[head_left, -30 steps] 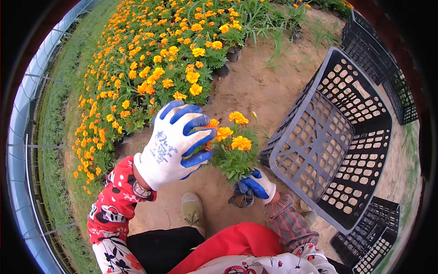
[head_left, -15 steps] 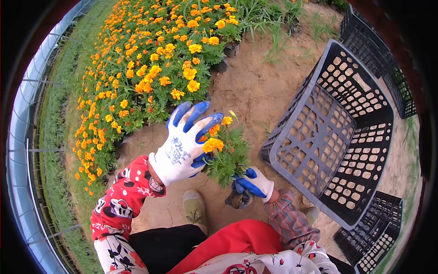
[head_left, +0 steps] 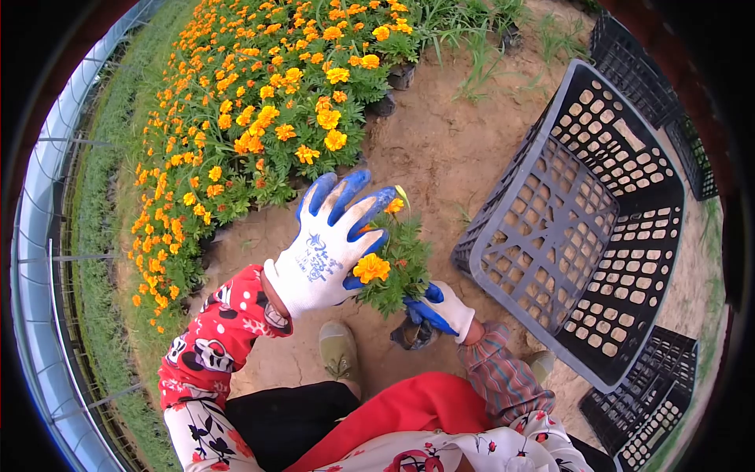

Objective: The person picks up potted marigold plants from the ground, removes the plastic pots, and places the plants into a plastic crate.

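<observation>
My right hand [head_left: 443,310], in a white and blue glove, grips the small dark pot [head_left: 410,334] of a marigold plant [head_left: 393,259] with orange blooms. My left hand [head_left: 329,244], gloved the same way, rests against the left side of the plant's foliage and flowers, with its fingers spread upward. Whether those fingers pinch a bloom is hidden from me. The plant is held above bare soil, just in front of my shoe [head_left: 340,350].
A large black plastic crate [head_left: 621,315] lies tilted on the soil to the right, with more black crates [head_left: 641,409] behind and below it. A dense bed of potted marigolds [head_left: 252,118] fills the upper left. A greenhouse wall [head_left: 47,259] runs along the left.
My left hand has opened from curled around the blooms to fingers spread beside them. The plant has tilted and shifted slightly left and down.
</observation>
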Tool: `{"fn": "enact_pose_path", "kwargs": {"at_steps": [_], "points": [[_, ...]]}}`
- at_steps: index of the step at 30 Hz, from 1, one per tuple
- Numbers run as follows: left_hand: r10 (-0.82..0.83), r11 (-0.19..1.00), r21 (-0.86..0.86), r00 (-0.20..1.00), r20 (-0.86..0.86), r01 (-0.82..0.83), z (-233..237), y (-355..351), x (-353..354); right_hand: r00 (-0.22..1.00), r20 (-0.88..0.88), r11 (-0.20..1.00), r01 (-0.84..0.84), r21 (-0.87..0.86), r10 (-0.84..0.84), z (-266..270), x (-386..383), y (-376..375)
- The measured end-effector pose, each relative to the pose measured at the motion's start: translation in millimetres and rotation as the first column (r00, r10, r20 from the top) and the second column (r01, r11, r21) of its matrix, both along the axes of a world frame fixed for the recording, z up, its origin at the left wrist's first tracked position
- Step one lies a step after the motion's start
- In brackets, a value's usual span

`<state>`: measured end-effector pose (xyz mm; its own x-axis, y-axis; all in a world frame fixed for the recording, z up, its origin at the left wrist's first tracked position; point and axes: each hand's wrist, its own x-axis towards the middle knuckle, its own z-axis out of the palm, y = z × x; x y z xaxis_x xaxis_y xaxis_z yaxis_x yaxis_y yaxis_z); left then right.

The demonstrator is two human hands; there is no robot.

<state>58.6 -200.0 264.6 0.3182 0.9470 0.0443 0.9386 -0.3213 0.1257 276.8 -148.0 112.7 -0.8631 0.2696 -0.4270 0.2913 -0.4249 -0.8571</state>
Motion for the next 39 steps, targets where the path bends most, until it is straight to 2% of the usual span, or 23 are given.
{"fn": "enact_pose_path", "kwargs": {"at_steps": [2,4,6,10,12,14,15,18,19,21,22,24,25,26,28,33,35,38,39], "points": [[0.052,0.998,-0.039,0.998,0.042,-0.050,-3,1,-3,1.000,-0.010,1.000,0.002,0.017,-0.002,-10,1,-3],[0.031,0.998,-0.058,0.997,0.069,-0.027,-6,-1,-7,1.000,-0.016,0.999,0.009,0.035,-0.009,-19,3,-6],[-0.101,0.992,-0.067,0.991,0.092,0.107,-7,-1,-9,0.995,-0.093,0.999,0.047,0.026,-0.044,-22,5,-7],[-0.145,0.984,-0.079,0.978,0.153,0.158,-7,-3,-12,1.000,-0.024,0.997,0.004,0.081,-0.002,-16,5,-4],[-0.157,0.986,-0.041,0.980,0.125,0.163,-4,-3,-6,1.000,-0.013,0.995,0.025,0.095,-0.024,-18,4,-5],[-0.058,0.990,-0.130,0.998,0.038,0.062,7,0,4,1.000,0.008,0.992,0.010,0.126,-0.011,-10,4,-2],[-0.083,0.994,-0.080,0.996,-0.033,0.080,4,1,3,0.999,0.031,0.987,-0.008,0.158,0.003,-7,4,-1],[-0.150,0.979,-0.136,0.989,0.005,0.149,9,1,-3,0.998,0.042,0.990,-0.060,0.128,0.055,-16,6,-1],[-0.110,0.989,-0.097,0.994,0.003,0.110,8,-1,-6,0.998,0.042,0.990,-0.058,0.129,0.053,-19,7,-2],[0.018,1.000,0.005,1.000,0.013,-0.018,10,-3,-20,0.997,0.073,0.964,0.009,0.265,-0.029,-25,6,-3],[0.116,0.987,0.101,0.990,0.077,-0.124,15,-2,-26,0.997,0.068,0.964,0.012,0.264,-0.031,-29,7,-4],[0.192,0.956,0.205,0.976,0.099,-0.209,15,-5,-45,0.981,0.050,0.855,0.136,0.500,-0.186,-35,9,-6],[0.205,0.947,0.225,0.970,0.127,-0.230,24,-3,-35,0.974,0.101,0.822,0.113,0.558,-0.202,-29,10,-7],[0.167,0.970,0.170,0.985,0.051,-0.173,32,-6,-14,0.975,0.099,0.826,0.112,0.553,-0.199,-25,8,-9],[0.159,0.985,0.064,0.985,0.060,-0.163,31,-7,11,0.954,0.073,0.761,0.184,0.622,-0.291,-17,4,-11],[0.155,0.974,0.149,0.981,0.115,-0.171,-9,-6,24,0.970,0.091,0.734,0.109,0.671,-0.227,-4,0,-10],[0.127,0.984,0.138,0.989,-0.078,-0.115,-15,-8,25,0.974,0.096,0.716,0.082,0.693,-0.205,-5,1,-12],[0.061,0.995,0.082,0.983,-0.175,-0.048,-11,-6,28,0.962,0.034,0.718,0.178,0.673,-0.270,-9,4,-15],[0.061,0.986,0.164,0.981,-0.185,-0.030,-14,-4,26,0.955,0.063,0.739,0.182,0.649,-0.290,-13,5,-15]]}}
